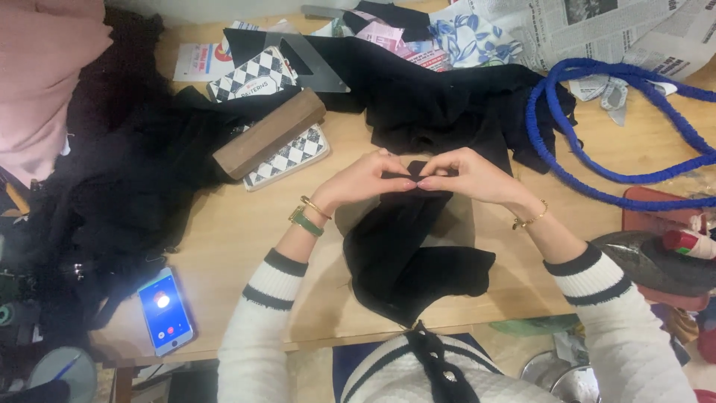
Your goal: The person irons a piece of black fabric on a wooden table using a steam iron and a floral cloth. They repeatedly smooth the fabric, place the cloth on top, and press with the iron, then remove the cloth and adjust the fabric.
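A strip of black fabric (406,246) lies on the wooden table (239,231) and runs from its front edge up to my hands. My left hand (363,179) pinches the cloth's upper fold from the left, its wrist wearing a green watch and a gold bangle. My right hand (466,175) pinches the same fold from the right, fingertips nearly touching the left ones. More black cloth (440,101) is heaped just beyond my hands.
A wooden block (268,134) rests on a checkered book (294,157) at left. A lit phone (165,310) lies near the front left edge. A blue cord (597,134) loops at right, above a clothes iron (656,261). Newspaper (597,26) and dark clothes (112,186) crowd the edges.
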